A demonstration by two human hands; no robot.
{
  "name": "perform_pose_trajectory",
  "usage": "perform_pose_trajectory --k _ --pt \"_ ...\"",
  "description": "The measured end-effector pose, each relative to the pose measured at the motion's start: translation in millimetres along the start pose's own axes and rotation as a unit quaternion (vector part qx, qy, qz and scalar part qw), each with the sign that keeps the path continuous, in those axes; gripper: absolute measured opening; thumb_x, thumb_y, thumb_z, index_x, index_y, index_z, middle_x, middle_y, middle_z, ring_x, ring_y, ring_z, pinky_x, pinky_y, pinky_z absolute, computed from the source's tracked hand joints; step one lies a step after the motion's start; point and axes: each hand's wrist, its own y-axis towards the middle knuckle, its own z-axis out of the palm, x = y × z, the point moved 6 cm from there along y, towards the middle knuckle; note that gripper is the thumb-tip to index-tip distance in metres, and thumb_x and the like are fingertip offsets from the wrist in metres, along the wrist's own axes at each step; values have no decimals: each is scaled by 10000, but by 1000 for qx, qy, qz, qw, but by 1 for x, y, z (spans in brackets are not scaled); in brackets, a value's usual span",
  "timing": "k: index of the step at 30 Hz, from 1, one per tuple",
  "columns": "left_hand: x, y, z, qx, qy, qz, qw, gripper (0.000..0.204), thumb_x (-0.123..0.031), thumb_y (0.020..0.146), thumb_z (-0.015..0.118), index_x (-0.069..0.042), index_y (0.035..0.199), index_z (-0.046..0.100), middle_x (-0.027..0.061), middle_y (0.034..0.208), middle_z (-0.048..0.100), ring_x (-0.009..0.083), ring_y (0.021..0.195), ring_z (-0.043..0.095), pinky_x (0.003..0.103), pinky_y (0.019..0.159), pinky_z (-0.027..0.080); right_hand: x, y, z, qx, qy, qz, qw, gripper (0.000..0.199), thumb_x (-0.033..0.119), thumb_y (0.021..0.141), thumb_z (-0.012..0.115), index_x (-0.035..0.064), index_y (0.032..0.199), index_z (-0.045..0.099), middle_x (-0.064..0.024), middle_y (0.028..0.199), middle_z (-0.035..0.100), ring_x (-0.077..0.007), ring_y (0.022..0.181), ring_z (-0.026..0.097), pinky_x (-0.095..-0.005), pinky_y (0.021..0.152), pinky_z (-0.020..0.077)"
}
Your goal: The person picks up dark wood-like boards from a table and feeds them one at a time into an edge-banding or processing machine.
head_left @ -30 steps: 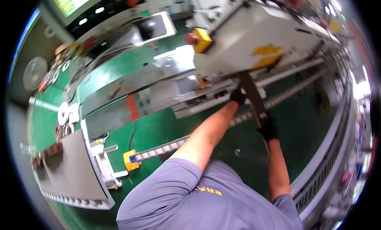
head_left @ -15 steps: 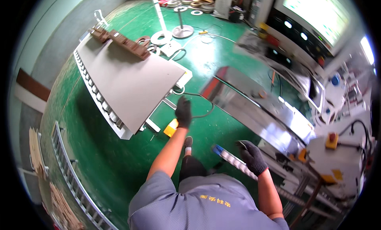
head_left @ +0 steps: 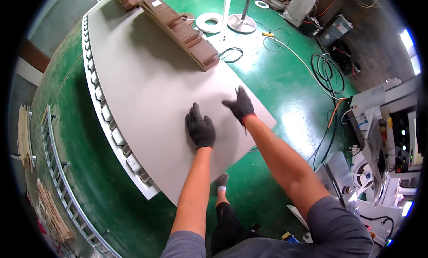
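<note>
Left hand flat on grey panel, right hand spread just above it, both ungripped; brown strips lie beyond, along far edge.

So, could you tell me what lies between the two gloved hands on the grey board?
Only bare grey board separates the left hand and right hand, seen in the head view.

Glossy green floor with coiled cables and grey machines.
</note>
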Motion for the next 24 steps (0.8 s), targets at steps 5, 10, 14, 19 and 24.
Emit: perform_pose_trajectory --k 5,10,14,19,24 --pt "3 4 -7 8 -13 6 1000 543 -107 891 509 20 1417 463 190 1343 611 358 1273 544 513 1173 296 54 97 53 3 76 -5 997 1220 287 634 935 -46 1534 182 -306 1367 493 -422 1267 526 -424 1044 471" --pt "7 0 -5 13 -41 -17 999 508 -123 900 510 7 1391 496 164 1323 628 336 1247 569 503 1183 290 75 114 75 12 116 -10 993 1221 246 663 923 -47 1545 132 -275 1394 504 -393 1280 533 -408 1049 463" --pt "9 -3 -7 13 -33 -18 999 481 -127 903 511 4 1365 528 143 1310 641 315 1240 579 488 1178 306 73 127 81 55 100 -27 993 1065 187 717 836 15 1541 184 -268 1289 579 -421 1195 588 -435 988 493" --pt "9 14 4 -16 -120 -19 992 528 -155 928 524 43 1416 476 223 1397 561 379 1295 531 496 1157 341 24 138 77 129 310 107 936 780 87 821 604 52 1534 289 -162 956 657 -268 706 666 -377 623 542" --pt "8 107 86 -1 -595 -186 782 797 -168 928 564 95 1568 167 246 1651 185 326 1520 239 380 1219 230 11 155 105 166 509 112 837 725 -11 794 505 19 1510 396 -115 992 651 -182 747 654 -307 635 540"
